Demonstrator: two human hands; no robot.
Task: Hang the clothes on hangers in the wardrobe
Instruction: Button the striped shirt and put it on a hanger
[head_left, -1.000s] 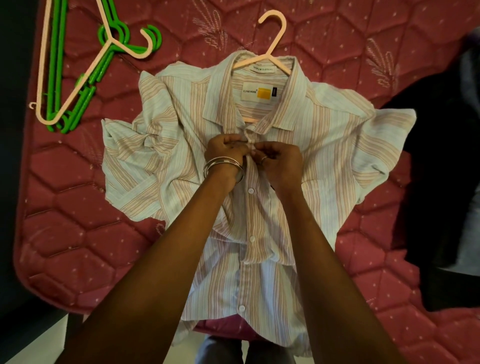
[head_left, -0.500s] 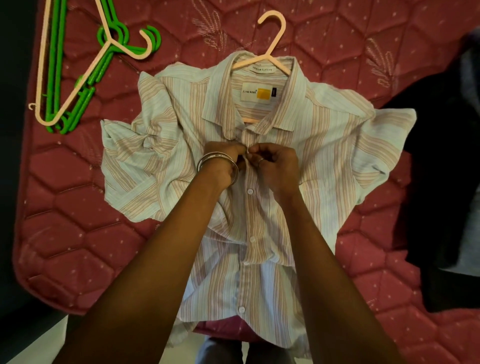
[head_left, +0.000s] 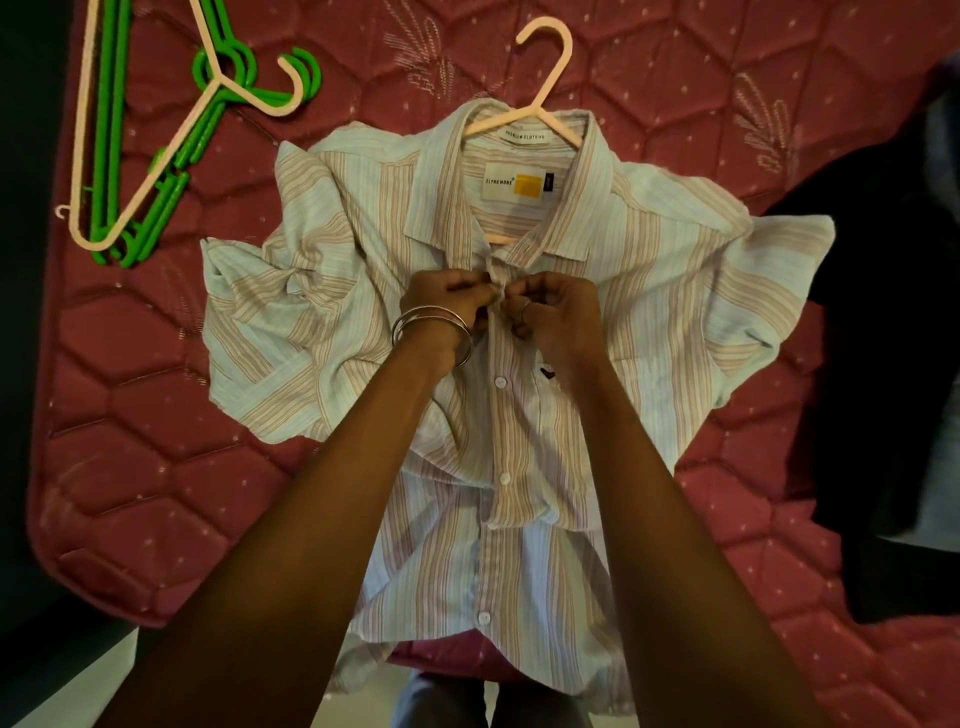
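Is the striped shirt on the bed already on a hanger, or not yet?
On one. The pink hanger's hook sticks out above the striped shirt's collar, and its arms run inside the neck opening.

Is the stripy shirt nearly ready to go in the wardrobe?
Partly. Done: the pale pink plastic hanger is inside the striped button-up shirt, which lies on the pink quilted mattress. In hand: the left hand and right hand pinch the placket under the collar, apparently fastening a button. Left: carrying it to the wardrobe; the spare green and pink hangers and dark clothes wait.
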